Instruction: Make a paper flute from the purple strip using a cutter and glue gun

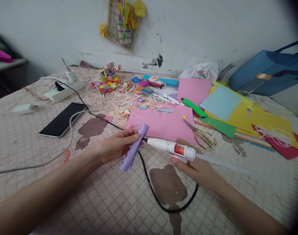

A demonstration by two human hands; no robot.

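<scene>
My left hand (118,145) pinches a rolled or folded strip of purple paper (134,150), held at a slant above the table. My right hand (198,169) is wrapped round a white hot glue gun (163,145) with an orange window and a clear glue stick coming out of its back. The gun's nozzle points left and meets the purple strip, or sits just behind it; I cannot tell which. From the gun a black cord (149,182) loops over the tablecloth. Beyond both hands lies a pink paper sheet (163,124) strewn with paper scraps.
Gold-handled scissors (202,135) and a green cutter (194,107) lie right of the pink sheet. Coloured papers (239,114) are stacked at right. A phone (63,120) and a power strip (64,91) lie at left. Paper flowers (110,70) fill a small pot behind.
</scene>
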